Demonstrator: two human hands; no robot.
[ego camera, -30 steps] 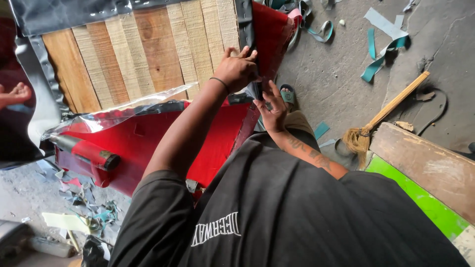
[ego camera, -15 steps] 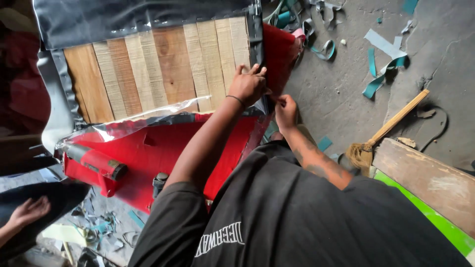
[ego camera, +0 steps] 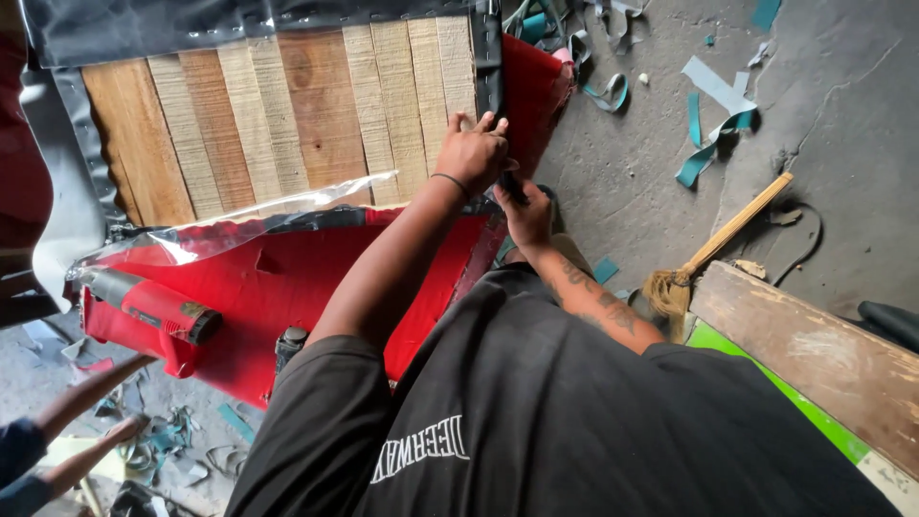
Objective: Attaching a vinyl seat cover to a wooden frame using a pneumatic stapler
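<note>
no packages, labels or screens, seemingly.

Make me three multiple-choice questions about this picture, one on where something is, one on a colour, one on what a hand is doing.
1. Where does the straw broom with a wooden handle lie?
A on the wooden slat panel
B on the grey concrete floor
C on the red covering

2. What colour is the covering under the clear plastic sheet?
A red
B green
C yellow

3. What is the left hand doing?
A hanging free
B pressing the dark strip at the slat panel's edge
C holding the broom

Answers: B, it rests on the floor at right; A, the material is plainly red; B, the fingers lie on the strip.
</note>
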